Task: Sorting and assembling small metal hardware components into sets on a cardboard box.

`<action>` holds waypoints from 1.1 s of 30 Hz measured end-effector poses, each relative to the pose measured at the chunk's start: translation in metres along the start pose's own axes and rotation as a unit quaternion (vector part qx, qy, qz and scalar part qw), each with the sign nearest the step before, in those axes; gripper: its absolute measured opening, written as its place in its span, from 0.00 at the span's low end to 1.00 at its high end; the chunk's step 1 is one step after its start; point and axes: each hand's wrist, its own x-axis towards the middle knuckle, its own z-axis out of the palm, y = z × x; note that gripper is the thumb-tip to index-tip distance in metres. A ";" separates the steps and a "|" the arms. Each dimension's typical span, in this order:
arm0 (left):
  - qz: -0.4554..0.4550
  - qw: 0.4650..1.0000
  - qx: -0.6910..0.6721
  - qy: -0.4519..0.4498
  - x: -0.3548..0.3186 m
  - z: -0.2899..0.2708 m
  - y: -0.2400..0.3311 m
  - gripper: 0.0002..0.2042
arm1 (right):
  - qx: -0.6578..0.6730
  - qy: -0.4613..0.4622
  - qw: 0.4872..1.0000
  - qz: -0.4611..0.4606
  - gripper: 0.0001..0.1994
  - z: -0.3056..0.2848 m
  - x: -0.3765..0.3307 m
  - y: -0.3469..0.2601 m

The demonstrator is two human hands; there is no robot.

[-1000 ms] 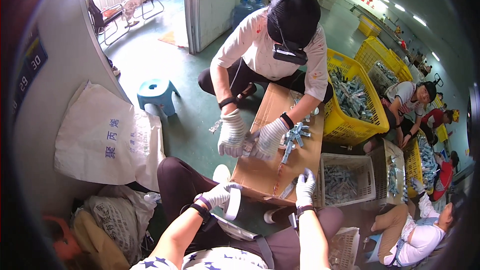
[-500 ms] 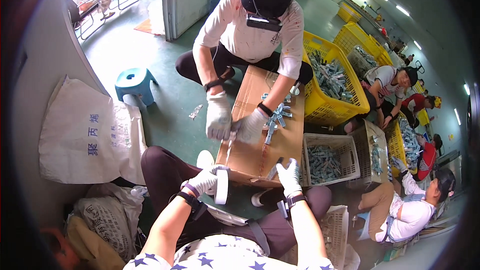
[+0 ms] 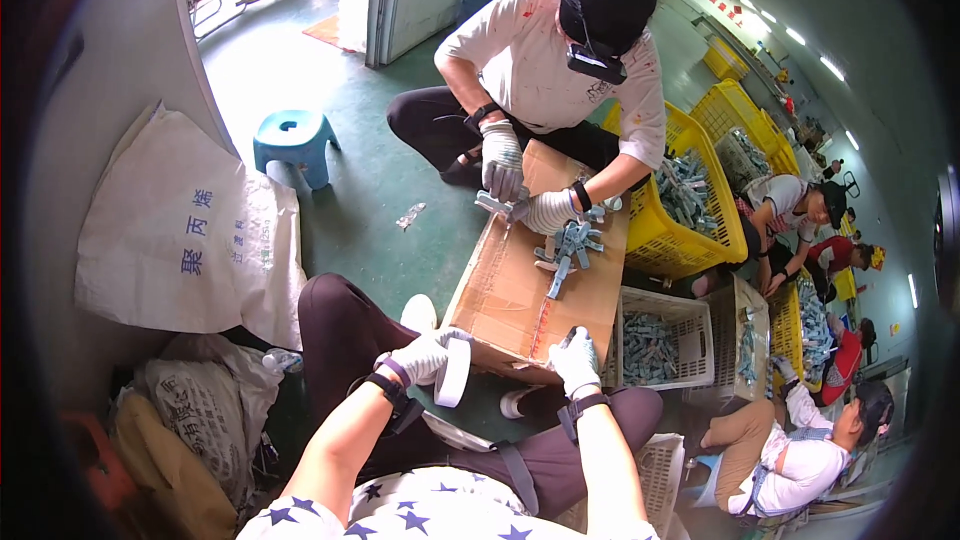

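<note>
My left hand [image 3: 418, 355], in a white knit glove, is closed on a roll of white tape [image 3: 453, 373] beside the near left corner of a cardboard box [image 3: 490, 310]. Near the box's front right corner is my gloved right hand [image 3: 575, 362], its fingers drawn together. Something small and dark shows at its fingertips, too small to name. A pile of grey-blue clip-like pieces [image 3: 566, 252] lies on the box top. Across from me, a squatting co-worker's gloved hands [image 3: 530, 205] hold similar pieces over the box's left edge.
Right of the box stand a white crate [image 3: 690, 312] and a yellow basket [image 3: 700, 252], both filled with similar pieces. A blue stool [image 3: 296, 145] and a white woven sack [image 3: 190, 230] are on the left. Several people sit working along the right.
My right hand has lifted its small piece slightly; my left keeps the tape roll. The co-worker's hands have moved farther from me along the box, now holding clip-like pieces. The whole view has shifted.
</note>
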 end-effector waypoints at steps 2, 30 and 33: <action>0.000 1.000 -0.005 -0.001 0.002 -0.002 -0.004 0.25 | 0.001 -0.023 1.000 0.022 0.32 -0.003 0.001 -0.005; 0.018 1.000 -0.002 -0.020 0.003 0.001 -0.006 0.24 | -0.022 -0.009 0.999 -0.041 0.19 0.018 0.015 0.028; -0.015 1.000 0.010 0.007 0.007 0.003 -0.001 0.25 | -0.009 0.005 0.999 -0.051 0.18 0.021 0.016 0.035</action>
